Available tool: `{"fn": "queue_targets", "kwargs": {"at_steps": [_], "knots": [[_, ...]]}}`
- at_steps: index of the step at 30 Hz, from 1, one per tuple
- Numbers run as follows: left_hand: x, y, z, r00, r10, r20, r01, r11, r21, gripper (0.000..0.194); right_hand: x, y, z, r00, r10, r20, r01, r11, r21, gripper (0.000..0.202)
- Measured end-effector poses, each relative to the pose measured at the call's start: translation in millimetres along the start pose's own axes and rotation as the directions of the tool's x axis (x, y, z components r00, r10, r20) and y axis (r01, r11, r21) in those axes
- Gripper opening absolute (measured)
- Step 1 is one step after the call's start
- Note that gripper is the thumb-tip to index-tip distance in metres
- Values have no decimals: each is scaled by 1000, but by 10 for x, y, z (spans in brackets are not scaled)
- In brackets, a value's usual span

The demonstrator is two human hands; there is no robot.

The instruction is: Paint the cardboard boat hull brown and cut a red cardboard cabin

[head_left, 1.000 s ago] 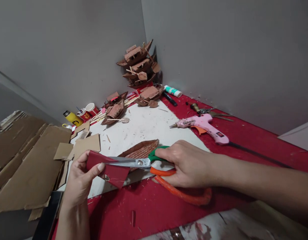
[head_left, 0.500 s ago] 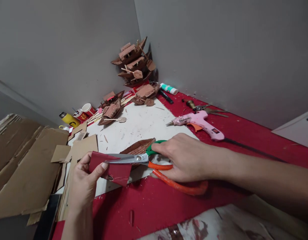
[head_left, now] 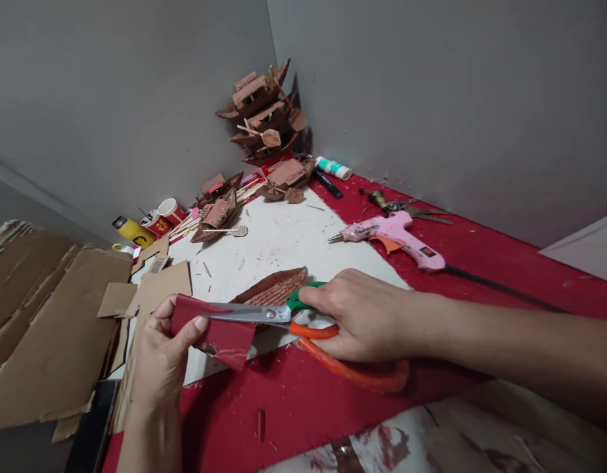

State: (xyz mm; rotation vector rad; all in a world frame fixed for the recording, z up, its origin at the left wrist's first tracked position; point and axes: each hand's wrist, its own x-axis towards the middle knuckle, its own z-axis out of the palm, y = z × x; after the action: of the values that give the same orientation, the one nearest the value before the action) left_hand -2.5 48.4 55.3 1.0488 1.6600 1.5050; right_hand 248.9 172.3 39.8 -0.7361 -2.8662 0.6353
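Between its thumb and fingers, my left hand (head_left: 168, 341) pinches a dark red sheet (head_left: 229, 338), perhaps card or paper, with a small hole near its lower edge. My right hand (head_left: 360, 315) grips a pair of scissors (head_left: 271, 315) with one green and one orange handle. The blades lie across the red sheet, their tips close to my left thumb. Just behind the scissors rests a brown cardboard boat hull (head_left: 274, 286), partly hidden by the blades and the sheet.
A pink glue gun (head_left: 397, 236) lies at the right, its black cord trailing off. Stacked model boats (head_left: 264, 112) stand in the corner. Cardboard sheets (head_left: 57, 328) fill the left side. A yellow bottle (head_left: 133, 231) and a paper cup (head_left: 171, 211) stand at the back left.
The sheet and the scissors have shifted slightly left within the view, which has itself moved a little. Both hands keep the same hold.
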Motion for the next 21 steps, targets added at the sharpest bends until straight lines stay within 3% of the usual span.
{"fn": "queue_targets", "kwargs": {"at_steps": [15,21], "knots": [[27,10,-26,998,-11,57,10,999,31,20,4,49,-94,1000,-2,-2,2,995,-97,39],[39,30,-56,998,-18,62,14,998,67,18,10,49,-101,999,-26,22,27,998,-59,39]]}}
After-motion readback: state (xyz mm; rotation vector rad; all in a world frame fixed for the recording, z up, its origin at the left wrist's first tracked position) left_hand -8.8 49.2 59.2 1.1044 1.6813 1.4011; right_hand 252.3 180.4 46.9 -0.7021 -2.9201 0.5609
